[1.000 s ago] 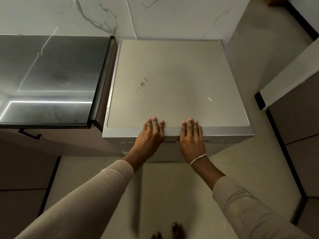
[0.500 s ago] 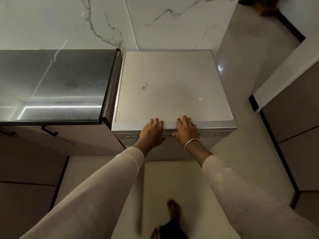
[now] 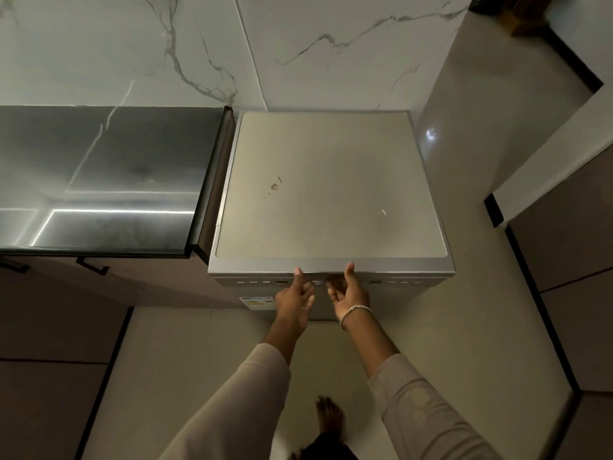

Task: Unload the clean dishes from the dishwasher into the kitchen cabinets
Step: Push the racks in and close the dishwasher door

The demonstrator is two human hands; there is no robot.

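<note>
While left hand point(image 3: 295, 295) and right hand point(image 3: 351, 292) sit palm-up at the dishwasher point(image 3: 331, 194) front's top edge, thumbs raised, fingers curl loosely toward it; can't tell if they grip.

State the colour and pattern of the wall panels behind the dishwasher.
White marble with thin grey veins on the wall panels, seen in the head view, the only one.

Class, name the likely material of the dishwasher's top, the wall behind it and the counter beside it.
Silver-grey dishwasher top: probably matt painted metal or laminate; dull sheen, small stains. White veined wall: polished marble or marble-look tile; grey veins, joint line. Dark counter: glossy polished stone, perhaps; mirrors lights.
</note>
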